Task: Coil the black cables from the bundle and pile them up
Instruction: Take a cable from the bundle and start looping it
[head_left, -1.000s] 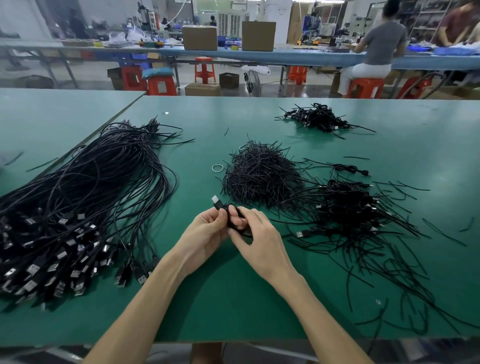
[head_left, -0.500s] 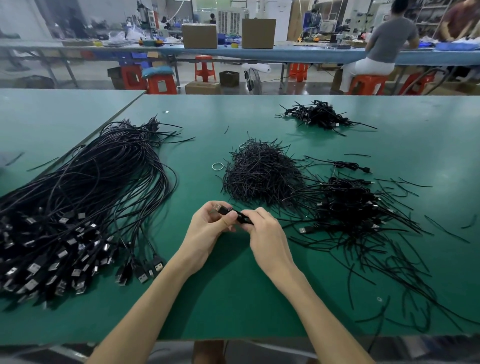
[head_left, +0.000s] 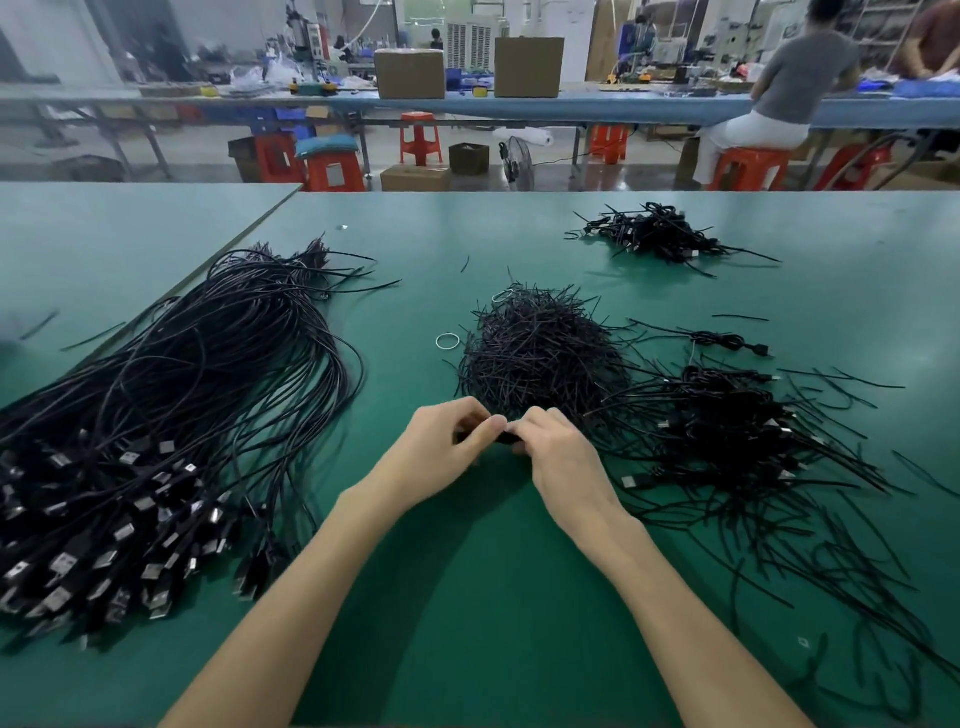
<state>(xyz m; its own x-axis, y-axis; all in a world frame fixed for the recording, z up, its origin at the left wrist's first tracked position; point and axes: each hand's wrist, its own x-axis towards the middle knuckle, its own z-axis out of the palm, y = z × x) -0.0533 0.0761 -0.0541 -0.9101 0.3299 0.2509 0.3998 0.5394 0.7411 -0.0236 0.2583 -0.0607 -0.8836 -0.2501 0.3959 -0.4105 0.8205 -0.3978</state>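
a workshop hall lay behind, with two plain brown cardboard boxes (head_left: 409, 73) on a long blue bench (any print on them was too blurred to read). in front spread a matte green table (head_left: 467, 623). on its left lay the bundle (head_left: 182, 415): long glossy black leads fanned out, their flat metal plugs massed at the near end. mid-table sat a bristly mound of short thin ties (head_left: 540, 353), with a pale thin ring (head_left: 448, 341) just beside it. to the right sprawled the pile (head_left: 727, 431) of coiled cables, with stray ends sticking out. a smaller heap (head_left: 654, 234) lay farther back. the left hand (head_left: 441, 447) and right hand (head_left: 561, 452) met near the ties, fingers curled, both pinching one small black cable (head_left: 506, 439), mostly hidden between them.
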